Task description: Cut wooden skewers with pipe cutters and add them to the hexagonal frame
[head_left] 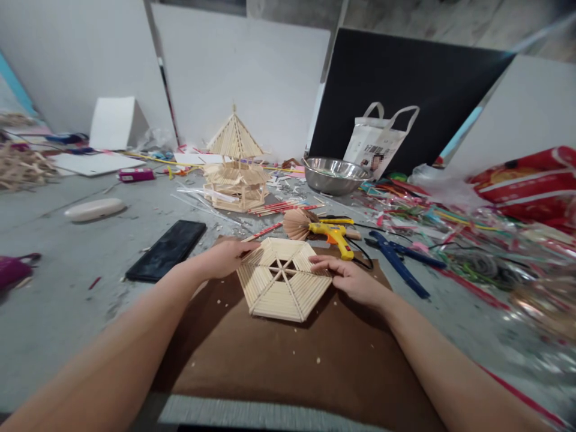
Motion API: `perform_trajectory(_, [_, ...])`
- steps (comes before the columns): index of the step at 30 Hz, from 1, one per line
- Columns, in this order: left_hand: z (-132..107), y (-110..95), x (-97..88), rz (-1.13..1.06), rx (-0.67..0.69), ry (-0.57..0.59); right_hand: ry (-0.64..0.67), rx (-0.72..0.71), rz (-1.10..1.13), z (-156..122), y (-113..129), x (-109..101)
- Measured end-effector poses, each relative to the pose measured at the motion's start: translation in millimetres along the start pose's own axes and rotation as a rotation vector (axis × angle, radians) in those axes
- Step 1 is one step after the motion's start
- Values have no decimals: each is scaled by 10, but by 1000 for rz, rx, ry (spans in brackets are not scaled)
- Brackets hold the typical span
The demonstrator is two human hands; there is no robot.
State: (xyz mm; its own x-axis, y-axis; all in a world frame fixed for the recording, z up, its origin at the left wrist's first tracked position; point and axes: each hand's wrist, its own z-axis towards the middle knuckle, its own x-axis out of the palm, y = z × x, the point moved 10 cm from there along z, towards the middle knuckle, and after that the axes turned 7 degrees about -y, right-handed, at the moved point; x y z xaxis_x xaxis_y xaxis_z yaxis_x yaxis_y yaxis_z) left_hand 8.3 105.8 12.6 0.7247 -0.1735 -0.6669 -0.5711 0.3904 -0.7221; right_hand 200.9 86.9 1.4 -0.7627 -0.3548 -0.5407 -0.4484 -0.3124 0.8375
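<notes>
Between my hands, just above a brown board, is a hexagonal panel made of thin wooden sticks, with a small spoked opening at its middle. My left hand grips the panel's far left edge, its fingertips partly hidden. At the right corner my right hand holds the panel, fingers lying over the top and the thumb out of sight. A yellow glue gun rests just beyond, near a pleated tan fan-shaped piece. Farther back stands a tiered stick pagoda with a pointed roof.
A black phone and a white case lie left. Blue-handled pliers are right of the board. Behind are a metal bowl and a white tote bag. Tangled coloured scraps cover the right side.
</notes>
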Motion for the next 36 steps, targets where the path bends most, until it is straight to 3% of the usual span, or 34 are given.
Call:
perform_trajectory(7, [24,-34,-122,116,-101,-200,-19,-61,-145,4,54,32])
perform_trajectory(12, [2,-15,-120,164,-175,-200,-63,-44,-98,10,14,-9])
perform_trajectory(19, [14,-59,-62,230,-113,-202,-177,49,-98,5,-87,-103])
perform_trajectory(23, [-4,-307,107,343,87,-164,-224,-78,-149,4,91,-138])
perform_trajectory(27, [-91,-468,395,377,183,-49,-126,-204,-356,-11,217,39])
perform_trajectory(30, [-154,-513,589,398,215,48,3,-189,-499,-25,166,245])
perform_trajectory(36, [-174,-484,651,423,204,80,158,-170,-626,-47,87,463])
